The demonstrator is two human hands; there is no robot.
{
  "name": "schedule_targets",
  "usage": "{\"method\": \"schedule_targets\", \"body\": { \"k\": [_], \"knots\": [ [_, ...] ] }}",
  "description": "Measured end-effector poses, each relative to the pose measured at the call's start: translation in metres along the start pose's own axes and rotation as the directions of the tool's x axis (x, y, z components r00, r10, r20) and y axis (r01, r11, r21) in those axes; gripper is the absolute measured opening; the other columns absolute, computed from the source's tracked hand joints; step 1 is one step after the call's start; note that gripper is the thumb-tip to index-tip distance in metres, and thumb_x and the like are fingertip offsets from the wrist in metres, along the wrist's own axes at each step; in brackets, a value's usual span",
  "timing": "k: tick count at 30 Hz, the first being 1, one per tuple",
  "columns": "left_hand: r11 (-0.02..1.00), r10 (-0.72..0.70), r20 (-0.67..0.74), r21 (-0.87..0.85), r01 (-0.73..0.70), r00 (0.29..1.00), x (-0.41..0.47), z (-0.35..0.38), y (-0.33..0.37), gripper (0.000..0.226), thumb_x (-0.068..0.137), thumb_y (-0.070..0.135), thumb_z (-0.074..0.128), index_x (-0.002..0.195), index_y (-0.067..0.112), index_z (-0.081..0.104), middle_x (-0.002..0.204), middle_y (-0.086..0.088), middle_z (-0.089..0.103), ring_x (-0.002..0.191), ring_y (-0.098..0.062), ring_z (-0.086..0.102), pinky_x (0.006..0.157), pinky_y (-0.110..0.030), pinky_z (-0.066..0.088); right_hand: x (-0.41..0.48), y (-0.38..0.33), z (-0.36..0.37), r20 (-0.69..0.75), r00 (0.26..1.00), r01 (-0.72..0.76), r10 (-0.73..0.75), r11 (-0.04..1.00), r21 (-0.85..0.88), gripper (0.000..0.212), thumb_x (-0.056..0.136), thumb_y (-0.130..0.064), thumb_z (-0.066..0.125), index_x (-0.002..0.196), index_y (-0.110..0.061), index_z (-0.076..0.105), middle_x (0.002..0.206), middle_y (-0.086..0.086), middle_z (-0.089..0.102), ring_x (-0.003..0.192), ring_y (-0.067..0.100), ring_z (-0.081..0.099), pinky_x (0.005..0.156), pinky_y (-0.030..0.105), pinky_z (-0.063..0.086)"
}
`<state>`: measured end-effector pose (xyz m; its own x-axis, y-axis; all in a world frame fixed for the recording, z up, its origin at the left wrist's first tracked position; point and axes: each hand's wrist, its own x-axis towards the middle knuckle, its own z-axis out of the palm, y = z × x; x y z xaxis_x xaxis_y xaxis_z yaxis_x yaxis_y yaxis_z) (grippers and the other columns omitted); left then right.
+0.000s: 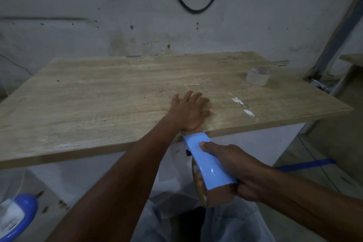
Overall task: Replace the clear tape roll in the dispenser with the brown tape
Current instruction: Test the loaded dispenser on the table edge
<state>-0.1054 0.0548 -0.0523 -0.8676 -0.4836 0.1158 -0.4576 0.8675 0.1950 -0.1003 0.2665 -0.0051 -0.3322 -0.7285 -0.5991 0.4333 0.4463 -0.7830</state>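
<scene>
My right hand (233, 165) grips the light blue tape dispenser (206, 160) just off the front edge of the wooden table (98, 94), thumb on its top plate. A brown tape roll (218, 194) sits in the dispenser, partly hidden by my fingers. The dispenser's front end touches the table edge beside my left wrist. My left hand (189, 109) lies flat on the tabletop, fingers spread, holding nothing. The clear tape roll (257, 76) stands alone at the table's far right.
A grey wall with a hanging black cable loop (196, 9) stands behind the table. White marks (243, 107) dot the tabletop near the right front. A blue and white object (17, 216) lies on the floor at lower left.
</scene>
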Motion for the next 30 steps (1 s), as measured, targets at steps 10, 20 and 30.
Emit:
{"method": "schedule_targets", "body": {
  "k": [10, 20, 30],
  "knots": [
    [0.999, -0.034, -0.002, 0.012, 0.034, 0.999, -0.013, 0.006, 0.013, 0.076, 0.093, 0.071, 0.023, 0.154, 0.027, 0.024, 0.166, 0.0, 0.014, 0.153, -0.023, 0.0, 0.118, -0.058, -0.005, 0.009, 0.004, 0.0, -0.026, 1.0, -0.015, 0.016, 1.0, 0.018, 0.039, 0.094, -0.027, 0.063, 0.095, 0.012, 0.062, 0.059, 0.023, 0.064, 0.044, 0.032, 0.063, 0.045, 0.035, 0.056],
    [0.999, -0.013, -0.006, 0.05, 0.013, 1.0, -0.017, 0.004, 0.016, 0.072, 0.096, 0.066, 0.019, 0.155, 0.025, 0.023, 0.167, 0.0, 0.013, 0.154, -0.023, 0.0, 0.118, -0.06, -0.004, 0.026, 0.023, -0.003, -0.066, 0.994, -0.081, 0.086, 0.994, 0.068, 0.031, 0.096, -0.023, 0.059, 0.084, 0.005, 0.064, 0.049, 0.012, 0.064, 0.037, 0.02, 0.06, 0.039, 0.025, 0.05],
    [0.996, -0.085, 0.015, -0.003, 0.085, 0.996, -0.011, 0.006, 0.009, 0.084, 0.083, 0.082, 0.021, 0.154, 0.037, 0.021, 0.168, 0.003, 0.002, 0.153, -0.024, -0.007, 0.118, -0.061, -0.003, 0.04, 0.029, -0.002, -0.17, 0.985, 0.025, -0.034, 0.998, -0.059, 0.048, 0.088, -0.034, 0.071, 0.114, 0.005, 0.067, 0.094, 0.02, 0.072, 0.073, 0.028, 0.068, 0.079, 0.043, 0.058]
  ]
}}
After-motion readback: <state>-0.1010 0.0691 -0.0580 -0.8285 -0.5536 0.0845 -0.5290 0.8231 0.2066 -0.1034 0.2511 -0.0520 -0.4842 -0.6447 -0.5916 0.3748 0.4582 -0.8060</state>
